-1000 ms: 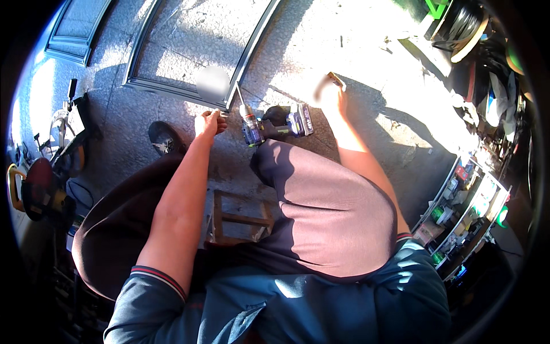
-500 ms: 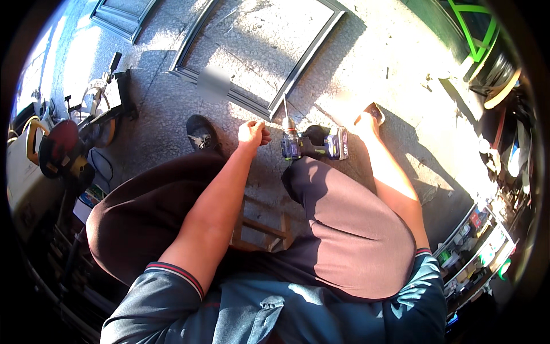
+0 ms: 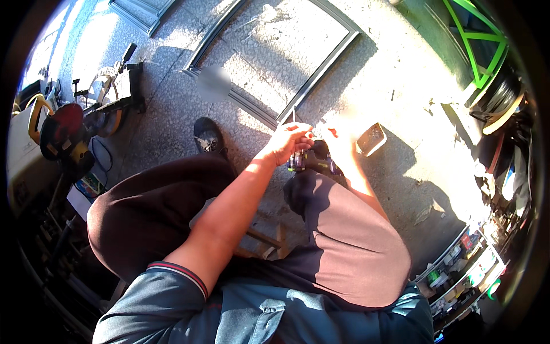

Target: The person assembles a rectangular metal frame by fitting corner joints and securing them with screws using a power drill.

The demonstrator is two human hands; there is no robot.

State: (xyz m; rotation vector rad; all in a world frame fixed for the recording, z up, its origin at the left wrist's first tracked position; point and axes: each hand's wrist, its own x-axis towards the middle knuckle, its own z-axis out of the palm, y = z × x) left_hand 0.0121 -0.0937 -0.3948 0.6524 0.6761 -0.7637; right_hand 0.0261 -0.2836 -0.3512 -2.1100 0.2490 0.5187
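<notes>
Curled hands (image 3: pixel 292 139), contents unclear, nearly meet by the drill (image 3: pixel 296 162), near a frame edge (image 3: pixel 318 77).

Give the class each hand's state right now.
Left hand: fingers curled near the drill; whether it pinches something cannot be told.
Right hand: fingers bent, partly washed out by glare; grip cannot be told.

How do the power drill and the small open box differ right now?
Shape: the power drill is elongated, with a thin bit pointing toward the frame; the small open box is hollow and roughly rectangular. Colour: the drill is dark with greenish accents, the box brownish. View: the left hand partly covers the drill; the box sits uncovered, beyond the right hand. Both rest on the floor.
</notes>
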